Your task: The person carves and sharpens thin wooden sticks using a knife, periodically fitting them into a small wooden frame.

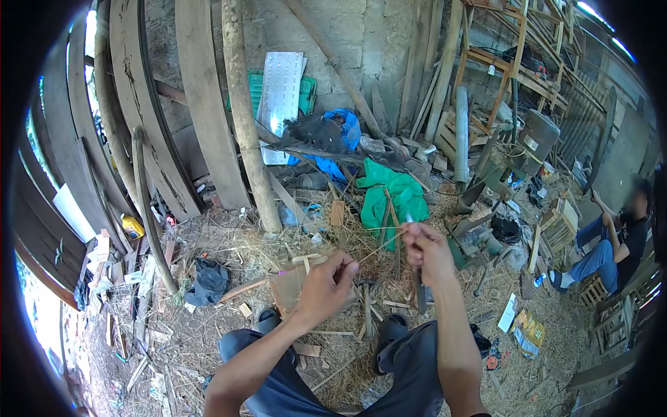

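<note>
A thin strip point(379, 249) was held slantwise between the two hands, above the littered ground and in front of the seated person's knees; its lower end was met by the left hand point(326, 286), whose thumb and forefinger were pinched together on it, the other fingers being curled in; its upper end was brought close to the right hand point(426, 254), though whether it was touched there cannot be told. The right hand was closed in a grip around a slim tool point(408, 218), by which a bright tip was shown above the fingers; its exact kind cannot be made out.

Under and just beside the left hand, a wooden block point(283, 290) was partly covered by that hand; beyond the hands, a green plastic sheet point(393, 189) was seen crumpled on the ground, with a blue tarp point(345, 129) bunched farther back. A ribbed pale panel point(282, 87) was leaned near the concrete wall point(340, 42); a round wooden pole point(244, 118) was stood upright in front of it. To the left, a dark plastic bag point(208, 281) and a yellow container point(131, 226) were seen among wood scraps; to the right, a yellow packet point(529, 333) was laid on the ground, and another person point(620, 240) was seen seated, well apart from the hands.
</note>
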Demonstrator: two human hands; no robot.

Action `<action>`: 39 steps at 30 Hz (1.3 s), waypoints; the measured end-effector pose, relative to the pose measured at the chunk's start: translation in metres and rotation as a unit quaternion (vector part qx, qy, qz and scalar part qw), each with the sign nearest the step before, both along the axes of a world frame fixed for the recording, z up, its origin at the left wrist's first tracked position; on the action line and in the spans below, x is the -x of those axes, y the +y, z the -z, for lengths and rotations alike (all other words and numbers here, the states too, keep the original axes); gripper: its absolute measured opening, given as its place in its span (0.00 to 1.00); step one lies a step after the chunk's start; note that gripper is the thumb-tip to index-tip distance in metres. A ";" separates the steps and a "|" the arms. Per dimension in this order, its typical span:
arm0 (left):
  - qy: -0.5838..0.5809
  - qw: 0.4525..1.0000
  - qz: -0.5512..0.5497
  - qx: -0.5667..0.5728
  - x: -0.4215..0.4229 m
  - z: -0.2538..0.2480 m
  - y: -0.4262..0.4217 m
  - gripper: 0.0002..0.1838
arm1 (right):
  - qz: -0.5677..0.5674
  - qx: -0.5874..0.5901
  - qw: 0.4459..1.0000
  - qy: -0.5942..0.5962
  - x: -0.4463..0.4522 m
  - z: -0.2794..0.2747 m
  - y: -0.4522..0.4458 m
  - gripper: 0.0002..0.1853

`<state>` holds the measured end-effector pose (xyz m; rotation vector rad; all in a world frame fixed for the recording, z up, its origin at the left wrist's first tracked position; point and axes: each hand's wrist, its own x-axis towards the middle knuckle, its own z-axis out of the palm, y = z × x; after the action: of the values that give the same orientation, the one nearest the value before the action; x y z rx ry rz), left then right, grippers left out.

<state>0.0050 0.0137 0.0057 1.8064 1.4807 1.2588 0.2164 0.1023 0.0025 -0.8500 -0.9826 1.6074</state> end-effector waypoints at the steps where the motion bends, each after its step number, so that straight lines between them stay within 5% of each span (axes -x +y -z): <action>1: -0.021 1.000 0.000 -0.006 0.000 0.000 -0.001 0.06 | 0.001 -0.002 1.000 -0.001 -0.007 -0.001 0.001 0.15; 5: 0.018 0.999 -0.050 -0.014 0.001 -0.012 -0.004 0.06 | 0.029 -0.011 0.999 0.019 -0.003 -0.009 -0.013 0.16; 7: 0.055 0.995 -0.055 -0.064 -0.001 -0.006 0.000 0.06 | -0.064 -0.020 0.995 -0.073 0.024 -0.017 -0.032 0.16; 10: 0.112 0.984 -0.042 -0.131 -0.003 0.002 0.003 0.05 | -0.140 -0.005 0.990 -0.030 0.042 -0.007 -0.034 0.16; 17: 0.184 0.968 -0.011 -0.168 0.001 -0.005 -0.004 0.05 | -0.054 0.032 0.998 -0.029 0.018 -0.005 -0.013 0.13; 29: 0.074 0.994 -0.002 -0.083 -0.003 -0.010 -0.001 0.05 | -0.102 0.040 0.994 0.017 0.019 -0.011 -0.022 0.15; 39: 0.140 0.983 0.006 -0.121 -0.007 -0.001 0.003 0.06 | -0.063 0.041 0.995 -0.062 0.015 -0.009 -0.012 0.14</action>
<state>0.0120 0.0163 0.0070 2.2260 1.5100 1.2654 0.2018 0.0899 0.0117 -0.9706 -1.0820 1.7285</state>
